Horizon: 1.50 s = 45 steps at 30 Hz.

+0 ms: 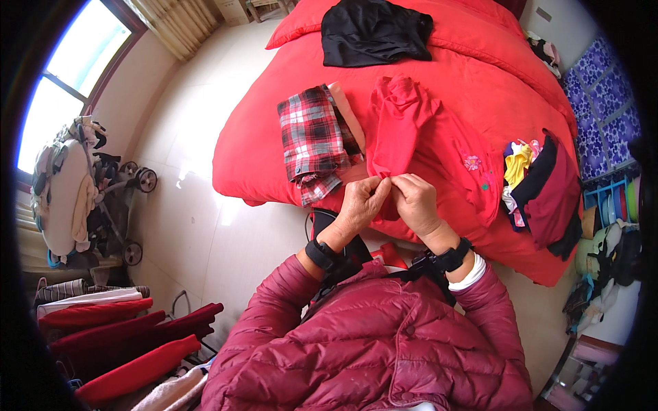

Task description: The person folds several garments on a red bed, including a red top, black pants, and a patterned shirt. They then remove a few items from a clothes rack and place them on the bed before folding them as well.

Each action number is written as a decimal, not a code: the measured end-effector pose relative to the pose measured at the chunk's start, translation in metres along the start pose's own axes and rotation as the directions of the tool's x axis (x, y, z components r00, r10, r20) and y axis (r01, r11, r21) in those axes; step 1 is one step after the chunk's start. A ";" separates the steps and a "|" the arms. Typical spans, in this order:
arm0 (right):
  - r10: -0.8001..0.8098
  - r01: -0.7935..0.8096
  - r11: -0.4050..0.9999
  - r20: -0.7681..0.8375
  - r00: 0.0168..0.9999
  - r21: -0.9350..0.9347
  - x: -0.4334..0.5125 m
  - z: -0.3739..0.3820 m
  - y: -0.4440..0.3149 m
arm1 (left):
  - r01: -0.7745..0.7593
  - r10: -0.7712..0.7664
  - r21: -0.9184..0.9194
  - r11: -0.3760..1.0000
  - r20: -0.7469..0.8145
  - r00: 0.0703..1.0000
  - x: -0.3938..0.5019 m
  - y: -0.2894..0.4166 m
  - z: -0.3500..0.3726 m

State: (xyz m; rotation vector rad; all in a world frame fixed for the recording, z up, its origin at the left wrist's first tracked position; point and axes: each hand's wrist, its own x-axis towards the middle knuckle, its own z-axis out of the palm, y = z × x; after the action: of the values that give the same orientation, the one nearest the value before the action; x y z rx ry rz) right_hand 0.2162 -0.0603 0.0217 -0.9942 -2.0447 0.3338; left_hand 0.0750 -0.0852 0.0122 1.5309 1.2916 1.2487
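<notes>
A red long garment [442, 138] with embroidered flowers lies on the red bedspread [247, 123], one narrow part of it reaching towards me. My left hand [366, 198] pinches the near end of that part between thumb and fingers. Close beside it, my right hand [415, 198] pinches the same end. Both wrists wear black straps. Left of the garment lies a folded plaid shirt [311, 133] in red, black and white, with a pale strip of cloth along its right side. Farther up the bed is a black satiny garment [378, 33].
At the bed's right edge lies a pile of clothes [552, 195] in maroon, black and yellow. A stroller [113, 190] draped with clothes stands by the window. Red and white clothes [123, 339] hang on a rack at the lower left. Shelves [611, 200] stand at the right.
</notes>
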 end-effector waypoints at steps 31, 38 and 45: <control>0.169 -0.219 0.908 0.165 0.972 0.358 -0.008 -0.005 0.003 | 0.046 -0.011 -0.124 0.991 0.268 0.963 0.000 0.003 -0.011; 0.241 -0.307 0.882 0.216 0.946 0.358 -0.008 -0.005 0.003 | -0.027 0.049 -0.084 0.996 0.272 0.961 0.000 0.008 -0.003; 0.266 -0.318 0.857 0.181 0.947 0.406 -0.010 -0.001 0.005 | -0.163 0.144 0.041 0.986 0.291 0.946 0.001 0.011 -0.002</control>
State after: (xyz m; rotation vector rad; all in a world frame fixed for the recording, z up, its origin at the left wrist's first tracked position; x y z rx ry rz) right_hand 0.2229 -0.0649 0.0136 -1.0179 -1.8008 0.9861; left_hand 0.0757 -0.0864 0.0231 1.8129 1.0483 1.0377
